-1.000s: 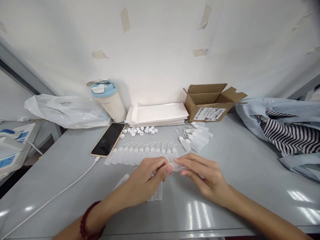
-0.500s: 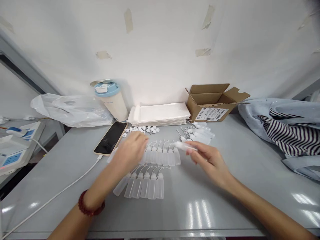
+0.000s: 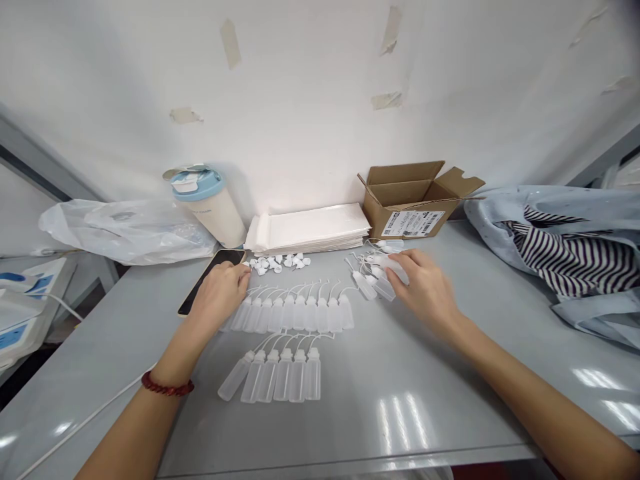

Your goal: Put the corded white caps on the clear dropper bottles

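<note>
My left hand (image 3: pixel 220 290) is over the phone (image 3: pixel 205 283), its fingers curled together at the left end of a pile of small white caps (image 3: pixel 274 263). A bit of white cap shows at the fingertips. To the right, my right hand (image 3: pixel 425 287) reaches into a loose heap of translucent plastic bottles (image 3: pixel 383 287) with thin bent tubes. Its thumb and forefinger are apart, with one bottle (image 3: pixel 399 269) lying between them. An upper row of bottles (image 3: pixel 300 313) with curved tubes stretches between my hands, and a lower row of bottles (image 3: pixel 284 377) lies nearer me.
At the back are a stack of white envelopes (image 3: pixel 315 227), an open cardboard box (image 3: pixel 410 207) and a blue-lidded cup (image 3: pixel 213 210). A plastic bag (image 3: pixel 125 230) and a white cable (image 3: pixel 95 417) are on the left. Blue and striped cloth (image 3: pixel 555 240) is at the right.
My left hand has moved left, from above the upper row to the caps. My right hand has moved from above that row's right end, where it held a bottle, to the heap. The view has shifted slightly.
</note>
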The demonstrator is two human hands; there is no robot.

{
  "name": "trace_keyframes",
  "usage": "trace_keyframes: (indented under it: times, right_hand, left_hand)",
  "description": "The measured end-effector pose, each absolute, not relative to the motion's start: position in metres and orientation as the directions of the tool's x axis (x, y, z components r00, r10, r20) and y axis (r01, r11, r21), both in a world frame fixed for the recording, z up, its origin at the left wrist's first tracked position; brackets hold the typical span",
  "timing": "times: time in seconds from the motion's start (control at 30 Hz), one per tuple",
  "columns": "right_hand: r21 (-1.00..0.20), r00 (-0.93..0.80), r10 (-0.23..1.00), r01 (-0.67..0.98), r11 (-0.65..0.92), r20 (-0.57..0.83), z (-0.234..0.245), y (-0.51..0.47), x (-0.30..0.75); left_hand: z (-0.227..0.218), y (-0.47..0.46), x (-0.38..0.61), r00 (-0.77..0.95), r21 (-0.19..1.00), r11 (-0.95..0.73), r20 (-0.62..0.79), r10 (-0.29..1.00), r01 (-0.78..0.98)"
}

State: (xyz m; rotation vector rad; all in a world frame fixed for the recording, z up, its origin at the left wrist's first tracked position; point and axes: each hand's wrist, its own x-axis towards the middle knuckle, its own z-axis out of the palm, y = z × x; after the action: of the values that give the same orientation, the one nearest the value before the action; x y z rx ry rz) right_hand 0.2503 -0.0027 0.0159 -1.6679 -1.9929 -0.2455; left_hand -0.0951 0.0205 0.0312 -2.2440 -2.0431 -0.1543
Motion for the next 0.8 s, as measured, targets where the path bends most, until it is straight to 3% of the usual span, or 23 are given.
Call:
trace_keyframes:
  times: [0.17,0.27,0.37,0.47,0.53,0.67,0.8]
  right_hand:
    - [-0.100,-0.127,0.784,0.967,0.234,0.607,0.019,-0.005,0.248]
    - [-0.048,-0.259,0.656,0.910,0.411,0.709,0.021,-0.010,0.240]
    - [-0.067,-0.382,0.611,0.810,0.582,0.694,0.020,-0.023,0.225]
    - [-0.177,-0.445,0.713,0.769,0.614,0.542,0.017,-0.040,0.208]
    - [-0.284,-0.403,0.836,0.808,0.517,0.374,0.015,-0.047,0.199]
    - [-0.447,-0.261,0.965,0.861,0.245,0.025,0.017,-0.047,0.193]
    - [-0.525,-0.204,0.975,0.841,0.130,-0.085,0.020,-0.039,0.194]
  left_hand:
    - [0.035,0.020,-0.094,0.045,0.058,-0.052,0.113,0.993,0.997]
    - [0.041,0.017,-0.093,0.007,0.121,-0.020,0.100,0.995,0.992]
    - [0.049,0.013,-0.088,-0.045,0.267,0.013,0.113,0.993,0.964]
    - [0.057,0.005,-0.078,-0.101,0.577,0.020,0.108,0.989,0.817]
    - [0.062,-0.001,-0.069,-0.092,0.727,0.028,0.048,0.995,0.686]
    - [0.071,-0.012,-0.052,-0.029,0.838,0.072,-0.067,0.997,0.541]
    - [0.074,-0.020,-0.046,0.055,0.895,0.126,-0.164,0.985,0.428]
